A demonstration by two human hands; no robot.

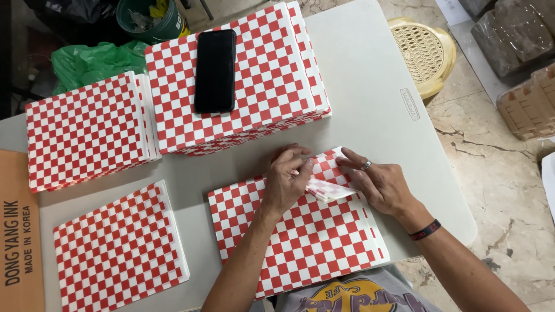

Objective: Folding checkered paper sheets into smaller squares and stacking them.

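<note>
**Both hands folding corner of top checkered sheet**

Person is sitting at a white table (370,75), both bare hands working on the nearest stack of red-and-white checkered paper sheets (312,242), lying flat at the table's near edge, right in front of the person.

Left hand (287,180) is resting on the far part of that stack, fingers curled down, fingertips pinching the folded-over corner flap (329,188) of the top sheet. Thumb side is hidden, so it is reading as closed on the flap, not a full fist.

Right hand (378,184) is lying just beside it on the right, palm down, fingers stretched and pressing flat on the sheet near the flap; nothing is being gripped, hand is open. A ring is showing on one finger and a dark wristband (425,230) is sitting on the wrist.

The flap is sitting between the two hands, raised slightly off the stack, touching both.

Other things around: a tall stack of the same checkered paper (243,81) is standing at the far side with a black phone (215,70) lying face up on top; another stack (87,133) is sitting to its left, touching it; a lower stack (118,248) is lying near left, well apart from the hands. A brown cardboard box (17,242) is at the left edge, a green plastic bag (92,60) behind the stacks, a yellowish plastic stool (425,52) on the floor to the right
</note>
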